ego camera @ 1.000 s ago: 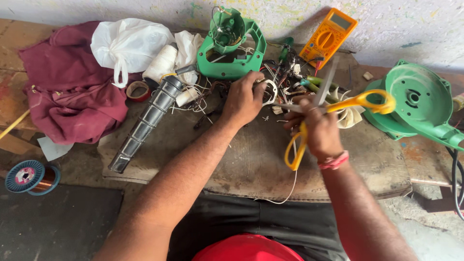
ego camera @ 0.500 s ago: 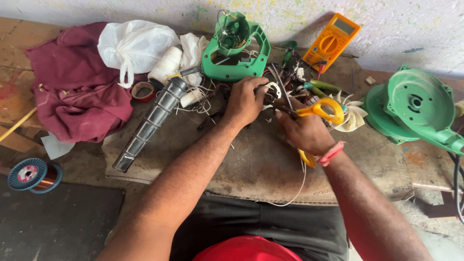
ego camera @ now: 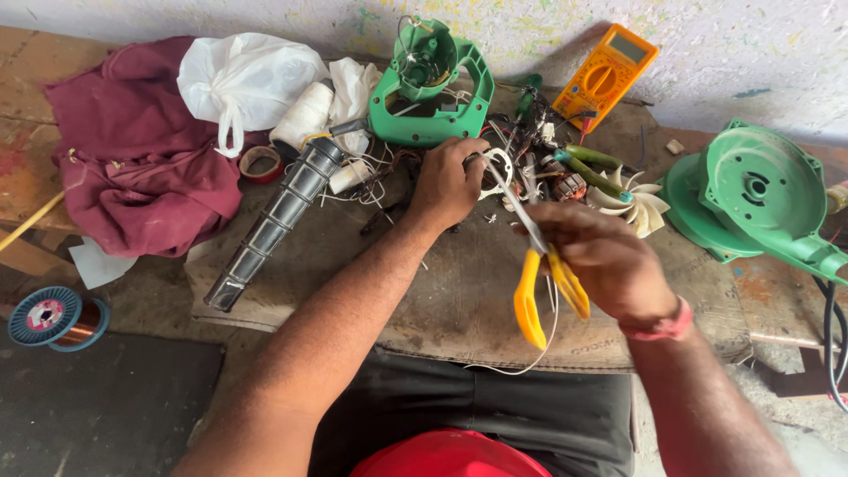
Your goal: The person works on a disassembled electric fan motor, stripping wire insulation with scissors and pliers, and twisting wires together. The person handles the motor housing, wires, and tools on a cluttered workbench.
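My left hand (ego camera: 450, 183) is closed on a small white ring-shaped part (ego camera: 497, 174) with wires, among loose parts near the middle of the bench. My right hand (ego camera: 601, 258) grips yellow-handled scissors (ego camera: 539, 281), blades pointing up-left toward that part, handles hanging down. A thin white string (ego camera: 530, 353) trails from the scissors down to the bench edge. A pink band sits on my right wrist.
Green motor housing (ego camera: 428, 84) at the back, orange multimeter (ego camera: 605, 75), green blower casing (ego camera: 755, 199) right, white fan impeller (ego camera: 632, 201), black ribbed nozzle (ego camera: 274, 221), maroon cloth (ego camera: 132, 150), white bag (ego camera: 243, 79), tape roll (ego camera: 261, 163), copper wire spool (ego camera: 49, 318) lower left.
My right hand turned the scissors over: the handles now hang down and the blades point at the part in my left hand. My left hand stayed on the part.
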